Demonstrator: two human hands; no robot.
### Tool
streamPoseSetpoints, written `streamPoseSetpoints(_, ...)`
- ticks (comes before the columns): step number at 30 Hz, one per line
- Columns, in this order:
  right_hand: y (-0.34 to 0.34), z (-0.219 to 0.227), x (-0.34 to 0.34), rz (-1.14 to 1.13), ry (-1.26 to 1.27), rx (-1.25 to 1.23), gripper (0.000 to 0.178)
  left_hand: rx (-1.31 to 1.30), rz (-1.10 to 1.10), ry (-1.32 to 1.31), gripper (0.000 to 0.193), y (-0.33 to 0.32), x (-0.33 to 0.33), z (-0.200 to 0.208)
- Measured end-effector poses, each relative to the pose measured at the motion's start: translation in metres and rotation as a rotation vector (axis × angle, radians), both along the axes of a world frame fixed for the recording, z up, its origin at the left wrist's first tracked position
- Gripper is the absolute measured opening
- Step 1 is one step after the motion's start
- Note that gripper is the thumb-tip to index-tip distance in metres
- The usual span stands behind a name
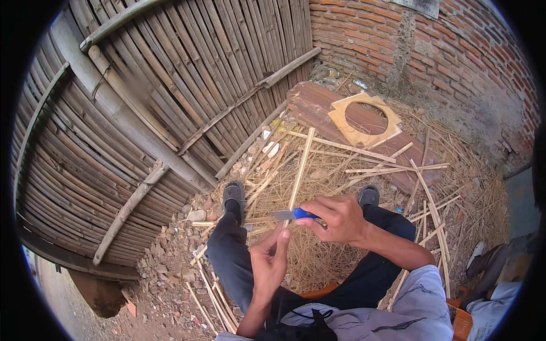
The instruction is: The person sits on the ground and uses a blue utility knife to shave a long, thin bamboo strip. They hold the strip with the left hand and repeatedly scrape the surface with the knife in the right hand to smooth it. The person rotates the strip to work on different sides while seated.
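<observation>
In the head view, with your hands as the clock's centre, a bamboo fence (170, 74) stands at ten o'clock and a brick wall (455, 62) between one and two. The stony ground (162, 273) is littered with straw-coloured shavings (335, 261). Your left hand (269, 264) pinches the near end of a pale strip (302, 165) between thumb and fingers, and the strip runs toward twelve o'clock. Your right hand (341, 219) is closed round the blue handle of a knife (304, 213), its blade pointing to nine o'clock across the strip, just beyond your left thumb; whether the edge bites, you cannot tell. To work cleanly, you probably want a firm pinch, the thumb tucked back, a shallow blade angle and light, even strokes directed away from the left hand. So long a piece may wobble, so grip it squarely. At one o'clock lies a reddish-brown board (313, 102) bearing a tan sheet (341, 109) with a round hole. More loose strips (435, 213) lie at three o'clock and between seven and eight.
</observation>
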State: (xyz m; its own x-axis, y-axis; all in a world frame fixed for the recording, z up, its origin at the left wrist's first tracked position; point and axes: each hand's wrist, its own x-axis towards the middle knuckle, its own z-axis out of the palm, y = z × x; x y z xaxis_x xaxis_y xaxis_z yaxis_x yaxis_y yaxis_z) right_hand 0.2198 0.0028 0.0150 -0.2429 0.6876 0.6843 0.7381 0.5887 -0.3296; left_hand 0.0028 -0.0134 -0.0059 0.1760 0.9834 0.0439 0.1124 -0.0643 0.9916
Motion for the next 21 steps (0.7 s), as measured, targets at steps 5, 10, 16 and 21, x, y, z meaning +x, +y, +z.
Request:
streamPoseSetpoints(5, 0.03, 0.008, 0.044, -0.29, 0.166, 0.048, 0.031, -0.09, -0.044, 0.081, 0.037, -0.011, -0.01, -0.008)
streamPoseSetpoints(10, 0.042, 0.028, 0.101, -0.531, 0.31, 0.037, 0.032, -0.132, -0.083, 0.056, 0.037, -0.022, -0.028, -0.021)
streamPoseSetpoints(16, 0.021, 0.011, 0.042, -0.17, 0.207, 0.044, 0.028, -0.204, -0.047, -0.02, 0.037, -0.01, -0.028, -0.018)
streamPoseSetpoints(21, 0.002, -0.004, 0.006, 0.029, 0.034, -0.042, 0.031, -0.144, -0.039, -0.077, 0.037, -0.005, -0.016, -0.014)
